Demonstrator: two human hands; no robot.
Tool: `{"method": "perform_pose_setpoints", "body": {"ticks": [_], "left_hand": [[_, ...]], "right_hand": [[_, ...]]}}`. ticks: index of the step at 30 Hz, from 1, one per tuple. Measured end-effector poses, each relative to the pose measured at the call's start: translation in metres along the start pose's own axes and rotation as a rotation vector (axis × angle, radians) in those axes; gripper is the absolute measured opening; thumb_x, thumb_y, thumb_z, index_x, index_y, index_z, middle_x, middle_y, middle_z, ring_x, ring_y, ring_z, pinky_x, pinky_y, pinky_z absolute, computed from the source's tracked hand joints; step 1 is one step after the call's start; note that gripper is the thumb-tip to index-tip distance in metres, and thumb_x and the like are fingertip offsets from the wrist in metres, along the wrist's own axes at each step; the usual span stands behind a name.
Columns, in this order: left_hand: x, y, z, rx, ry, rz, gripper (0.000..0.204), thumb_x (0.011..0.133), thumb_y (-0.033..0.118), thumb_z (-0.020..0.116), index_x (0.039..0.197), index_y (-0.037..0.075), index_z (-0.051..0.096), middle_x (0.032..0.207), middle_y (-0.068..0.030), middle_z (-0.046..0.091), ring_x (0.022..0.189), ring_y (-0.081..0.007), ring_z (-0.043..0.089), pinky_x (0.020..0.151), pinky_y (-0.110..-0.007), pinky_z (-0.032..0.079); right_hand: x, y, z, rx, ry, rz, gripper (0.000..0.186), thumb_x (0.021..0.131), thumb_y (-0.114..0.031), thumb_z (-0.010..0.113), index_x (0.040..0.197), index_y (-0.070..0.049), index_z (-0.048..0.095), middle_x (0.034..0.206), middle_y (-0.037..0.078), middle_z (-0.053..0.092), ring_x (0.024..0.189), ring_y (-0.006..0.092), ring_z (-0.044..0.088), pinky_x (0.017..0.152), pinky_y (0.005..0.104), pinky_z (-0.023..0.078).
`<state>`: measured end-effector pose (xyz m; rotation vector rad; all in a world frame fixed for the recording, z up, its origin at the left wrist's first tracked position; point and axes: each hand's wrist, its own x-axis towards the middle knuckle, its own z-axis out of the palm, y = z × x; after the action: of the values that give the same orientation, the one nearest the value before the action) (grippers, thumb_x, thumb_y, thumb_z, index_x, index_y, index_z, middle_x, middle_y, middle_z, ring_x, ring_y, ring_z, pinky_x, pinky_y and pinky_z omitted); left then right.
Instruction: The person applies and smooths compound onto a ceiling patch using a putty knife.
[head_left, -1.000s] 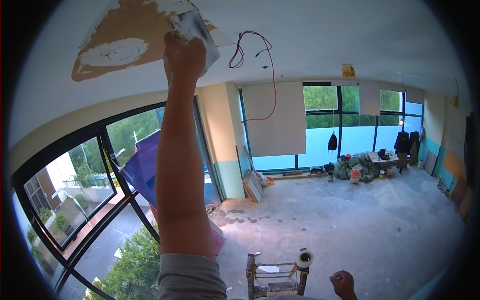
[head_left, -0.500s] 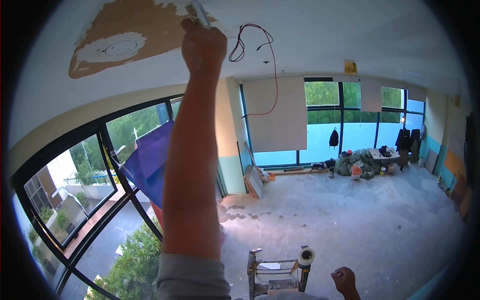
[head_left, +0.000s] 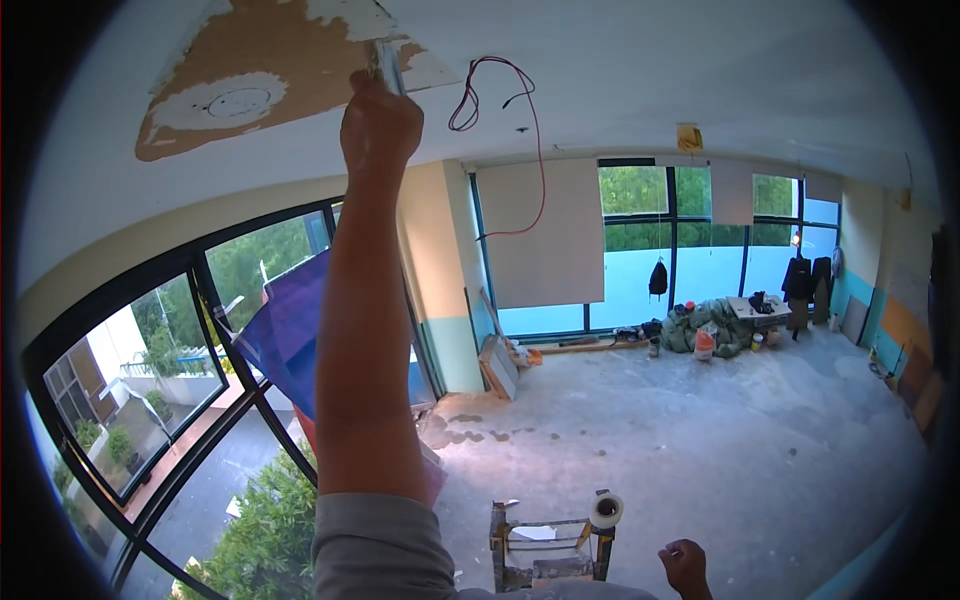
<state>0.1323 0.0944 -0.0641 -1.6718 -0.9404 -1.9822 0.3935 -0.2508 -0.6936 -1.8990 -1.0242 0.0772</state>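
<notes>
Raised overhead, my left hand [head_left: 382,128] grips a scraper, most likely a putty knife [head_left: 386,68], with a pale, flat metal blade. It is at the right edge of a large brown patch [head_left: 285,45] in the white ceiling [head_left: 620,60]. White filler is smeared round the patch's edges, and a filled area [head_left: 240,100] with a drawn circle lies within it. Low on the right, my right hand [head_left: 685,567] hangs with curled fingers, and I see nothing in it. Nearby stands a stepladder [head_left: 545,548] with a roll of tape [head_left: 606,510] on its top corner.
Red and black wires [head_left: 540,150] dangle from the ceiling, right of my raised arm. Tall dark-framed windows [head_left: 200,400] run along the left, one pane swung open. Against the far wall lie a green heap [head_left: 700,330], a small table [head_left: 757,308] and leaning boards [head_left: 498,368].
My left hand and the scraper have shifted left and down in the picture. The rest of the view has slid slightly left. My right hand stays low with curled fingers.
</notes>
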Motion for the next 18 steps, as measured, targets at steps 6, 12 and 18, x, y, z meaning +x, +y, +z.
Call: {"method": "perform_pose_setpoints", "body": {"ticks": [6,12,18], "left_hand": [[-0.010,-0.002,-0.019,-0.105,0.018,-0.111,0.044,0.083,0.016,0.045,0.119,-0.006,0.035,0.101,-0.0370,0.059,0.096,-0.0495,0.059,0.087,-0.050,0.048],[-0.001,0.015,-0.019,-0.219,0.012,-0.115,0.048,0.082,0.016,0.046,0.120,-0.009,0.033,0.104,-0.0379,0.057,0.096,-0.0491,0.060,0.086,-0.048,0.049],[-0.004,0.024,-0.013,-0.190,0.046,-0.133,0.048,0.082,0.017,0.046,0.117,-0.013,0.033,0.103,-0.0381,0.056,0.094,-0.0489,0.060,0.084,-0.048,0.050]], "right_hand": [[0.001,0.000,-0.008,-0.008,-0.026,-0.012,0.022,0.072,-0.021,0.073,0.077,-0.001,0.064,0.071,0.014,0.064,0.062,0.0254,0.063,0.059,0.0361,0.050],[0.006,-0.007,0.000,0.035,-0.032,0.003,0.022,0.072,-0.021,0.073,0.076,-0.002,0.064,0.071,0.013,0.064,0.061,0.0249,0.063,0.058,0.0346,0.050],[0.000,-0.007,-0.010,-0.040,-0.076,-0.164,0.024,0.082,-0.025,0.069,0.085,-0.002,0.063,0.082,0.017,0.065,0.070,0.0308,0.063,0.063,0.0375,0.051]]}}
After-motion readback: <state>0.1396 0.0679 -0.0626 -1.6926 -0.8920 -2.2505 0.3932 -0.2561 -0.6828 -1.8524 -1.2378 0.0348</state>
